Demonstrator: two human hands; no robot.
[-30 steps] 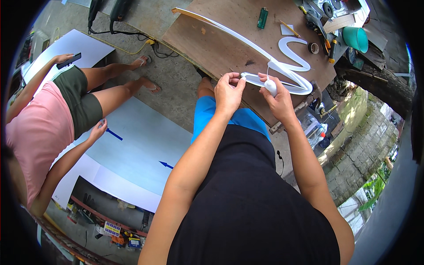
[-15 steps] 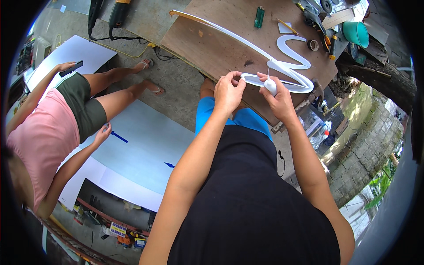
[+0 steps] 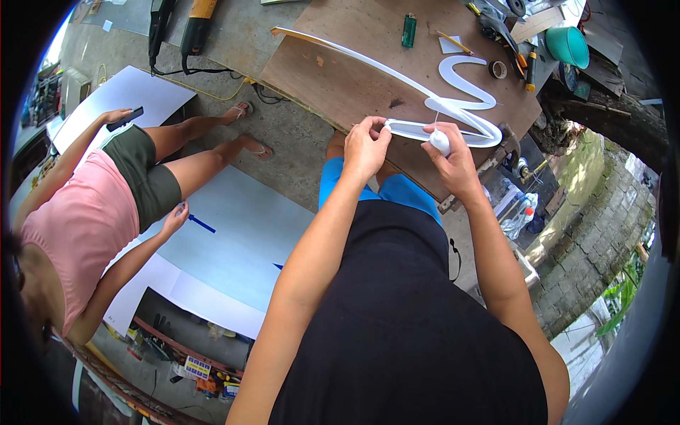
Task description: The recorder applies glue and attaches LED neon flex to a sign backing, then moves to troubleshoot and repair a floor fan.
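Across our brown desk (image 3: 333, 81) lies a curved white shape (image 3: 460, 105); the fingers of our left hand (image 3: 365, 150) pinch its near end, while those of our right hand (image 3: 455, 161) grasp a small white bottle (image 3: 440, 143) just beside it.

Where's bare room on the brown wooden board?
On the brown wooden board: between the long stroke of the white curved piece and the green plastic lighter; also between that stroke and the board's near edge, left of the left hand. Crowded: far right, around the teal plastic cup.
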